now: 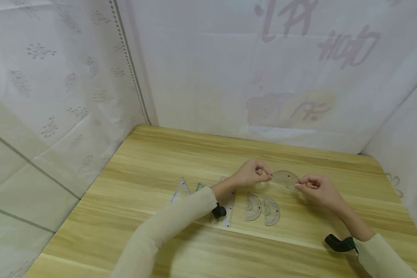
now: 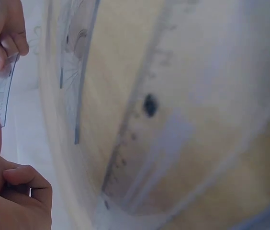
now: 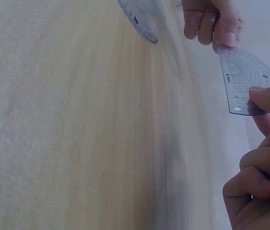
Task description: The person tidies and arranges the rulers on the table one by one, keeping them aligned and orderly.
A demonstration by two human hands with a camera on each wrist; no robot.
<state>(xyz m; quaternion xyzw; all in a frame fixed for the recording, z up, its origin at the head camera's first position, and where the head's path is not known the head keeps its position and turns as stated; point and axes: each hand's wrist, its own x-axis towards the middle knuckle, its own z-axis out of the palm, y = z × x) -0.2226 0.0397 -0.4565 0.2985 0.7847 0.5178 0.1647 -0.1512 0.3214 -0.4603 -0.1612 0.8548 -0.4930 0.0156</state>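
Note:
A clear half-round protractor (image 1: 285, 177) is held above the table between both hands, its curved edge toward the far side in the head view. My left hand (image 1: 251, 173) pinches its left corner between thumb and forefinger. At the opposite corner my right hand (image 1: 317, 188) pinches it the same way, the other fingers curled in. The right wrist view shows printed degree marks on the held protractor (image 3: 242, 79) and a thumb over its lower end. Two more protractors, one on the left (image 1: 253, 207) and one on the right (image 1: 271, 211), lie on the table below the hands.
Under the left forearm lies a clear ruler (image 1: 230, 208), partly covered. Left of it are a set square (image 1: 181, 190) and a greenish triangle tip (image 1: 199, 187), both partly behind the sleeve. The wooden table (image 1: 264, 251) meets patterned cloth walls (image 1: 201, 77) at the back and sides.

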